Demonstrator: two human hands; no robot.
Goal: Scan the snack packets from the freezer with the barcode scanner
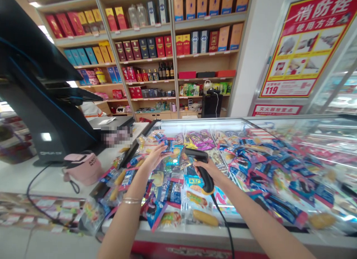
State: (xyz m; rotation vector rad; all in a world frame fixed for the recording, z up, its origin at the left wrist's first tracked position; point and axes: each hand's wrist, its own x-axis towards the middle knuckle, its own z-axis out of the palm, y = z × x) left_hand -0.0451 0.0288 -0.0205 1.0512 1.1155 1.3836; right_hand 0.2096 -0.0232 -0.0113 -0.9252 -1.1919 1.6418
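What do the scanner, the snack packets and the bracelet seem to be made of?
Scanner: likely hard plastic, its dull black surface smoothly molded. Snack packets: apparently thin plastic film, given the crinkles and glossy glints. Bracelet: probably polished metal, from its bright shine, though coated plastic is possible.

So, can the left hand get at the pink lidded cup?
Likely yes: only low-lying packets seem to sit between the left hand and the pink lidded cup, whose near side looks unblocked. I can't tell whether that hand is gripping the blue packet beside it, though.

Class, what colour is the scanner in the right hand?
The scanner is mostly black; the head view shows it.
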